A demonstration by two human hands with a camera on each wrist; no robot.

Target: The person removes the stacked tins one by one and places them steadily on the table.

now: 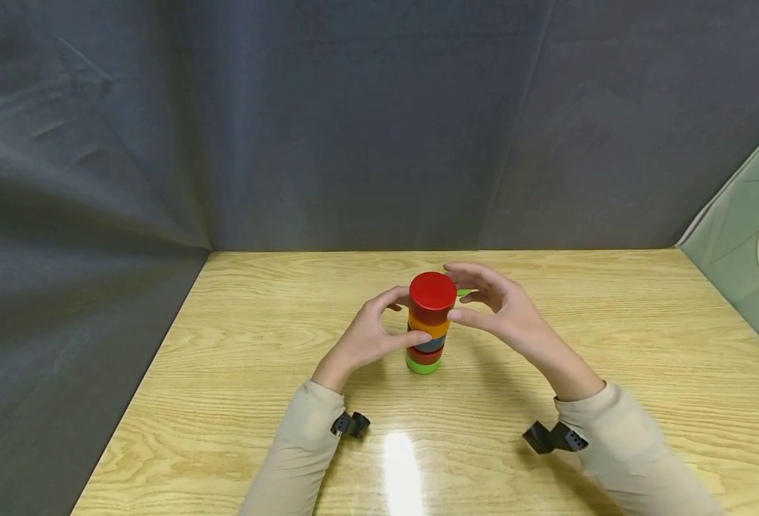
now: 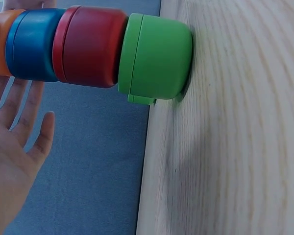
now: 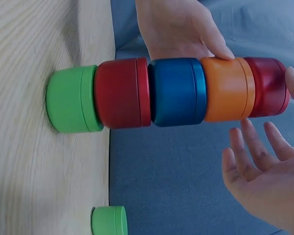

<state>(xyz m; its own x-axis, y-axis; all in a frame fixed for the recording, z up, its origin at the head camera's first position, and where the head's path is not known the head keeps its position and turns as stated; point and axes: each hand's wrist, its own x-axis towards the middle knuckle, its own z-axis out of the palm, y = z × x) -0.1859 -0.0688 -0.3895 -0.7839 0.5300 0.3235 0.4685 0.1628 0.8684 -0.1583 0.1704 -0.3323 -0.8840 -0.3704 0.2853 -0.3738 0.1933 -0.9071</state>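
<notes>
Several small round lidded jars stand stacked in a column on the table. A green jar (image 3: 71,100) is the lowest, then a red jar (image 3: 120,93), a blue jar (image 3: 176,93), an orange jar (image 3: 225,90) and a second red jar (image 1: 432,292) on top. My left hand (image 1: 365,333) holds the column's left side, with its thumb on the orange jar and its fingers partly hidden behind. Around the top's right side is my right hand (image 1: 504,312), fingers spread; a fingertip seems to touch the top red jar.
Another green jar (image 3: 108,221) stands on the wooden table (image 1: 237,373), mostly covered by the right hand in the head view. Dark cloth (image 1: 379,129) closes off the back and left. A green patterned panel (image 1: 750,236) borders the right.
</notes>
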